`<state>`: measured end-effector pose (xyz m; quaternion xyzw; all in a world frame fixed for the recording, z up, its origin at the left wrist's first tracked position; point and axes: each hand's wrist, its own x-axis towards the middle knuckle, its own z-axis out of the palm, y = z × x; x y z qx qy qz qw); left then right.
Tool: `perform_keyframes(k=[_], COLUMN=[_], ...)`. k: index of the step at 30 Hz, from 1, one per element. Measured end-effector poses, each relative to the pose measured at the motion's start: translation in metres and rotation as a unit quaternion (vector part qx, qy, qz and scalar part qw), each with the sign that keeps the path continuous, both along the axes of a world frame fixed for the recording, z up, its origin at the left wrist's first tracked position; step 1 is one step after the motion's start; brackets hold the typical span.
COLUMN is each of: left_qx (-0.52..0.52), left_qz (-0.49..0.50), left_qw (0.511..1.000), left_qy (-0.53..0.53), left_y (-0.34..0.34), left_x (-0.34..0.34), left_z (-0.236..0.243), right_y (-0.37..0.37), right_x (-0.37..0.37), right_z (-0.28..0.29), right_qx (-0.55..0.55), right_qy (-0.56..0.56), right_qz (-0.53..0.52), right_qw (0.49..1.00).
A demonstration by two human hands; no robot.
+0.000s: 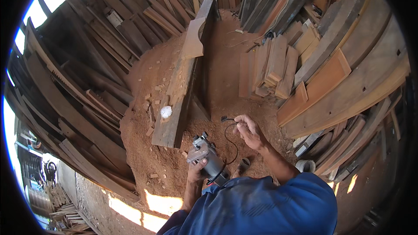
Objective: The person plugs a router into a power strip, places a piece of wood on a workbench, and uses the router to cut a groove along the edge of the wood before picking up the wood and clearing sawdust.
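My left hand (196,173) is wrapped round a handheld power router (212,163) with a grey metal body and a dark rear end, held close to my body. Its base and knobs point away from me, toward the near end of a thick timber beam. From the router a thin black cord (237,147) loops up to my right hand (249,132). That hand pinches the cord close to its black plug (224,118), which sticks out left of the fingers. Beyond the router, a white crumpled lump (166,112) rests on the beam's near end.
The timber beam (176,109) stretches away from me, with a curve-cut board (193,39) on it. Sawdust and offcuts (152,117) cover the floor. Planks lean along the left (78,100) and right (361,78). Stacked blocks (274,63) and a whitish bucket (306,166) stand right.
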<state>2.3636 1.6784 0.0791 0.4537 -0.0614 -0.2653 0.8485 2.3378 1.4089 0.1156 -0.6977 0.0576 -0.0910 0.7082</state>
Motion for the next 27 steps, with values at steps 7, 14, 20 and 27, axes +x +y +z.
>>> perform_keyframes(k=[7,14,20,27], left_qx=[0.040,0.025,0.037,0.052], left_qz=[-0.056,-0.086,-0.117,-0.117], left_qw=[0.998,0.995,0.992,0.990], left_qy=[0.003,0.036,0.039,0.060], left_y=[-0.080,-0.185,-0.249,-0.314], left_x=[0.127,0.255,0.397,0.562], left_z=[0.017,-0.015,-0.050,-0.009], right_y=[-0.084,-0.164,-0.248,-0.323], right_x=[0.054,0.158,0.301,0.454], right_z=[0.003,-0.029,-0.038,-0.006], right_qx=[0.037,0.004,0.003,0.002], right_qy=[-0.027,0.005,0.033,0.033], right_qz=[-0.068,-0.152,-0.183,-0.197], right_qw=[0.997,0.988,0.983,0.980])
